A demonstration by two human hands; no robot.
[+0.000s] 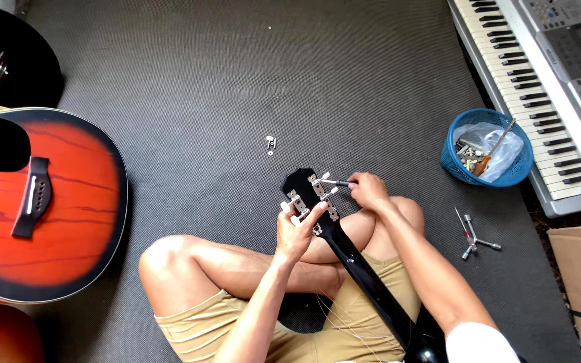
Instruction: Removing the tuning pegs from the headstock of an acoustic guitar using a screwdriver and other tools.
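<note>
Dark grey carpeted floor. Glossy black guitar headstock with white tuning pegs lies across the seated person's crossed legs. Left hand grip grasping its lower edge. Right hand grip clenched on a slim metal-tipped tool touching a peg.

We see a glossy black guitar headstock with silver-and-white tuning pegs, a red-orange sunburst guitar body with dark streaks and black edging at the dark grey mat's left edge, a blue basket, a silver keyboard with black-and-white keys, and khaki shorts.
</note>
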